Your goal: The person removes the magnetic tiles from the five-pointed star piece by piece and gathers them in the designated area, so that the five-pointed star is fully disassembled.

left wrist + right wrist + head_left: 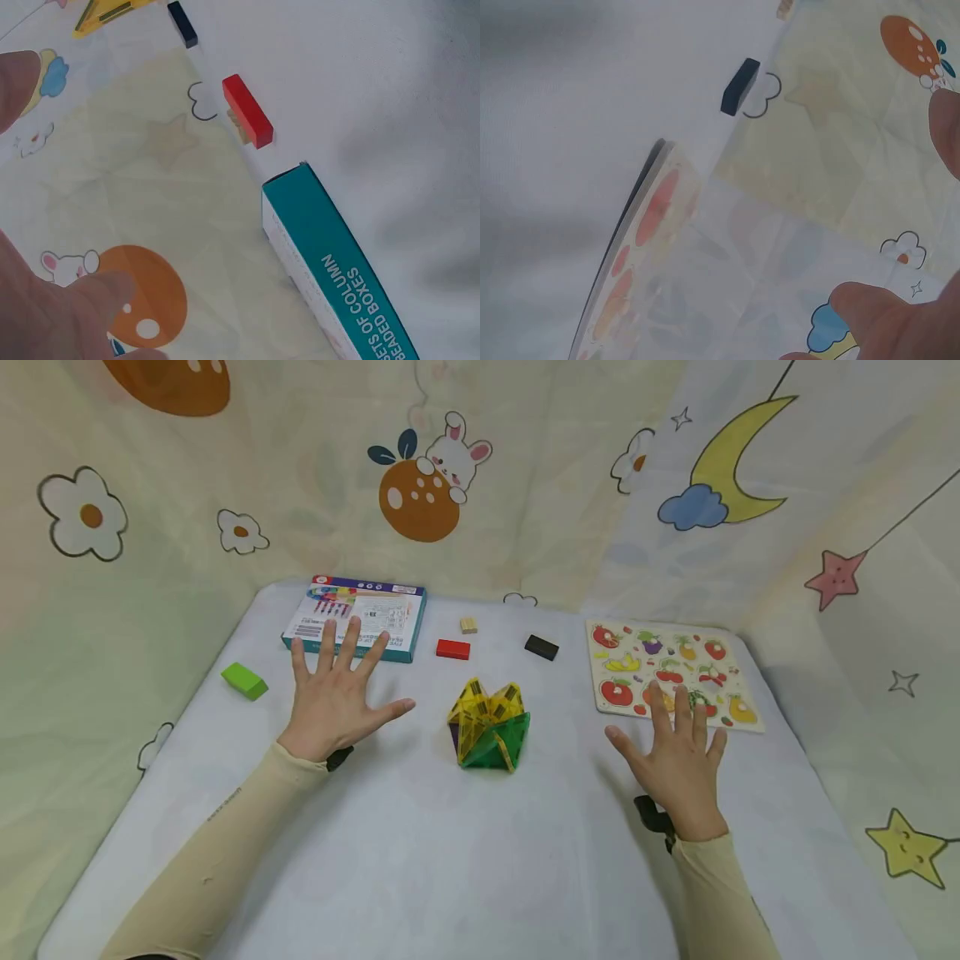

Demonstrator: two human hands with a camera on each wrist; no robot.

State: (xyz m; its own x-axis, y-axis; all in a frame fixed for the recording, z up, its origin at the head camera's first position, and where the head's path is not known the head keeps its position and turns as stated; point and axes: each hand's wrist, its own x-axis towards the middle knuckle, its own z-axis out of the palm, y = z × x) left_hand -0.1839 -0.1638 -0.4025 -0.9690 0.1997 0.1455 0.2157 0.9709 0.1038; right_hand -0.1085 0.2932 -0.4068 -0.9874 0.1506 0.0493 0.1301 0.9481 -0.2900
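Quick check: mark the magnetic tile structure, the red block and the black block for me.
magnetic tile structure (489, 727): head view, on its yellow and green front panels.
red block (248, 111): left wrist view, on its long top face.
black block (739, 86): right wrist view, on its dark side face.

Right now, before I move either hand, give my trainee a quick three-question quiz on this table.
1. True or false: the left hand grips the green block.
2. Which block lies nearest the teal box? A) red block B) black block C) tan cube
3. Fill in: the fingers of the right hand overlap the near edge of the fruit ____.

Key:
1. False; both hands are spread open, holding nothing, either side of the magnetic tile structure.
2. A
3. puzzle
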